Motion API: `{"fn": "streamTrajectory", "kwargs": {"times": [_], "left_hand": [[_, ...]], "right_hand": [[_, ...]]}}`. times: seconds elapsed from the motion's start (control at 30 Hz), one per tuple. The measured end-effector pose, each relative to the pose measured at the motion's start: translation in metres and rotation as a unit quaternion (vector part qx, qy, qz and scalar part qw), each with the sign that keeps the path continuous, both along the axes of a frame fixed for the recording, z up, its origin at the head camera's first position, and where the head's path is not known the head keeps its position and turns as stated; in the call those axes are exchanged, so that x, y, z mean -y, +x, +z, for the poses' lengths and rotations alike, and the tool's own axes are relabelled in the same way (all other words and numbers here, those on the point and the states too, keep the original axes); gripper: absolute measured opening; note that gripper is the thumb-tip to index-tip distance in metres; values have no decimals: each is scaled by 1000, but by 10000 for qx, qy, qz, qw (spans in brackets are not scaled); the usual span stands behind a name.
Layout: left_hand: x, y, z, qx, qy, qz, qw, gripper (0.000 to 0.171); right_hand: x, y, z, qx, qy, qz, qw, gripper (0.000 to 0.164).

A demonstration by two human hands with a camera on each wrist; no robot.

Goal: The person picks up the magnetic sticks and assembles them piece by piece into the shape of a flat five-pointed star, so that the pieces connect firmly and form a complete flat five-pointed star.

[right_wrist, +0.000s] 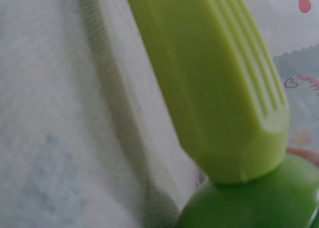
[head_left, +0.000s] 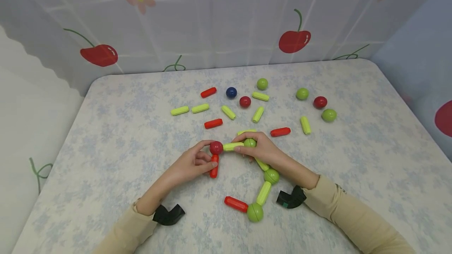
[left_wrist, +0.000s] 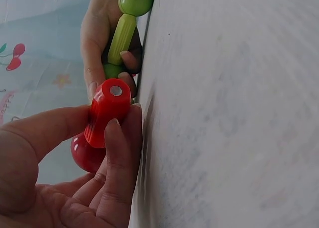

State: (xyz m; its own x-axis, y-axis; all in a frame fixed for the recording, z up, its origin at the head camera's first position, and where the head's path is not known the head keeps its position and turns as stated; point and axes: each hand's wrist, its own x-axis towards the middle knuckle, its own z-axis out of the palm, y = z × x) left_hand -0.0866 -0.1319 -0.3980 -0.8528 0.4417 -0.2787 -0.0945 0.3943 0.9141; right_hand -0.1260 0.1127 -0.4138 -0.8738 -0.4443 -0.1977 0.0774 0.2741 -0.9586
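Observation:
My left hand (head_left: 190, 164) grips a red magnetic rod (head_left: 214, 171), whose end shows a round metal disc in the left wrist view. A red ball (head_left: 216, 147) sits at the rod's far end, with fingertips at its side. From the ball a yellow-green rod (head_left: 230, 146) runs right to a green ball (head_left: 250, 143), and my right hand (head_left: 264, 151) pinches the chain there. It bends on toward me through a second green ball (head_left: 271, 176), another yellow-green rod (head_left: 263, 193) and a third green ball (head_left: 255, 212). A red rod (head_left: 236, 204) points left from that last ball.
Loose yellow-green rods lie beyond the hands, with red rods (head_left: 213, 123) among them. A blue ball (head_left: 231, 92), a red ball (head_left: 245, 102) and a green ball (head_left: 262, 84) stand farther back. More balls (head_left: 329, 115) are at the right. A cherry-print curtain (head_left: 219, 22) borders the table's back edge.

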Motion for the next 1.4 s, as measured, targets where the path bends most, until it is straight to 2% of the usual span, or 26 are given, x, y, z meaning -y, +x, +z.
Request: {"fn": "streamTrajectory", "kwargs": {"times": [0.17, 0.23, 0.3, 0.4, 0.5, 0.6, 0.7, 0.8, 0.87, 0.97, 1.03, 1.1, 1.2, 1.3, 1.4], "left_hand": [[2, -2, 1, -196, -119, -61, 9997, 57], [6, -8, 3, -454, -239, -58, 9987, 55], [11, -19, 8, -759, -361, 79, 9964, 52], [13, -47, 21, -1316, -513, 396, 9892, 49], [0, -86, 34, -1780, -682, 464, 9806, 48], [-24, -126, 41, -2079, -1092, 94, 9720, 53], [-45, -159, 37, -2124, -1760, -464, 9601, 56], [-59, -178, 26, -1915, -2427, -969, 9461, 55], [-65, -185, 20, -1795, -2728, -1197, 9376, 51], [-69, -190, 16, -1850, -3058, -1295, 9249, 43], [-70, -189, 18, -1950, -3197, -1215, 9193, 38], [-68, -186, 23, -2058, -3175, -1044, 9198, 35], [-60, -176, 34, -2180, -2804, -743, 9319, 36], [-45, -151, 48, -2426, -2121, -458, 9455, 38], [-27, -110, 59, -2678, -1453, -323, 9519, 39]], "right_hand": [[-1, -1, 0, 4, 72, -32, 10000, 22], [-1, -1, -1, -7, 80, -41, 10000, 23], [-2, 0, -2, 11, 66, -38, 10000, 23], [-4, 3, -3, 97, 89, -4, 9999, 24], [-5, 6, -5, 155, 135, -12, 9998, 25], [-3, 7, -8, 129, 103, -22, 9999, 24], [0, 9, -10, 140, 40, 27, 9999, 23], [3, 12, -12, 179, -6, 122, 9998, 22], [4, 13, -14, 138, -10, 161, 9998, 21], [4, 13, -14, -83, 54, 156, 9998, 21], [4, 11, -13, -382, 174, 112, 9991, 20], [3, 10, -12, -706, 325, 72, 9969, 20], [1, 8, -10, -1193, 556, 35, 9913, 18], [-1, 5, -8, -1558, 664, 33, 9856, 17], [-2, 4, -6, -1831, 753, 57, 9802, 17]]}}
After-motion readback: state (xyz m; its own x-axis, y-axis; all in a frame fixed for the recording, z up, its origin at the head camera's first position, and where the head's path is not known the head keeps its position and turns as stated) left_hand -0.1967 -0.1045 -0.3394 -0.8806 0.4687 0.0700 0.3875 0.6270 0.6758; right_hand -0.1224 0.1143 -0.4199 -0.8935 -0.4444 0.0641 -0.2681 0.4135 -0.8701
